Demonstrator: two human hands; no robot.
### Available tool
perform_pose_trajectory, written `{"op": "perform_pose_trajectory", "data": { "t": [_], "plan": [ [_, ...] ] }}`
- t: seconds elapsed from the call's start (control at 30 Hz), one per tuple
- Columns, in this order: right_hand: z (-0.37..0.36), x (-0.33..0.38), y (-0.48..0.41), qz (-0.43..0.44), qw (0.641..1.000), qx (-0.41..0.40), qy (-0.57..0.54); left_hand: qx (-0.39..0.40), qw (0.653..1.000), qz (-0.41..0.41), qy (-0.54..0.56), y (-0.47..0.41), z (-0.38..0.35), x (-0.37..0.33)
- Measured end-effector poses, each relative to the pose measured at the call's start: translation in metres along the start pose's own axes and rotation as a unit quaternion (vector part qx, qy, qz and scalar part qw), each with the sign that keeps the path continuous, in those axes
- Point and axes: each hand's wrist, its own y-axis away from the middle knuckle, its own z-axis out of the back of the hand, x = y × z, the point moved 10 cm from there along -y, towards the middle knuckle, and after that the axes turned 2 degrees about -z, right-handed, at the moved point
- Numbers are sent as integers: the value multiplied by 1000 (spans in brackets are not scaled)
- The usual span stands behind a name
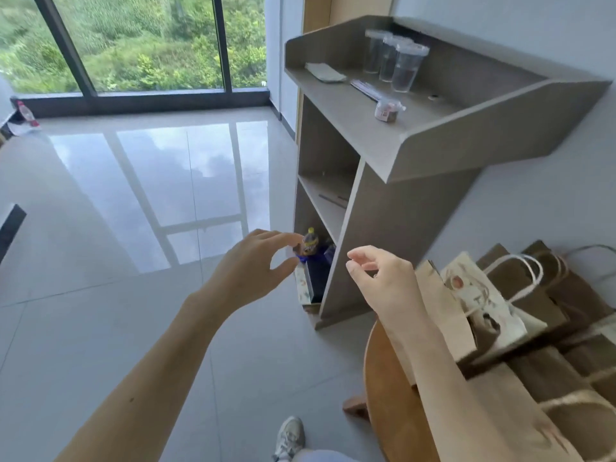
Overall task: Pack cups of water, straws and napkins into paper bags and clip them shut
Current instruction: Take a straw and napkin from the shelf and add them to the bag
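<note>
Three clear lidded cups (395, 60) stand in a row at the back of the grey desk top (363, 118). A white napkin (325, 72), a bundle of wrapped straws (365, 89) and a small jar of clips (386, 110) lie in front of them. Several brown paper bags (520, 315) with twine handles are piled on a round wooden table (383, 388) at the lower right. My left hand (253, 265) hovers over the floor, fingers curled apart, holding nothing. My right hand (380, 278) is raised beside the bags, fingers loosely apart and empty.
The desk has open shelves below; bottles and a dark box (315, 261) sit in its lowest compartment. Glossy floor tiles (133, 228) stretch toward a large window (140, 45). A plastic bottle (28, 115) lies at the far left. My shoe (290, 436) shows at the bottom.
</note>
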Motion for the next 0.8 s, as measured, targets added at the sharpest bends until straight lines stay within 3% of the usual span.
{"op": "perform_pose_trajectory", "data": {
  "t": [0.37,0.8],
  "plan": [
    [-27,24,-197,-23,1000,4,-21,8,1000,1,25,-183,21,89],
    [-68,69,-433,-84,989,-115,-39,52,993,-105,31,-436,45,234]
  ]
}}
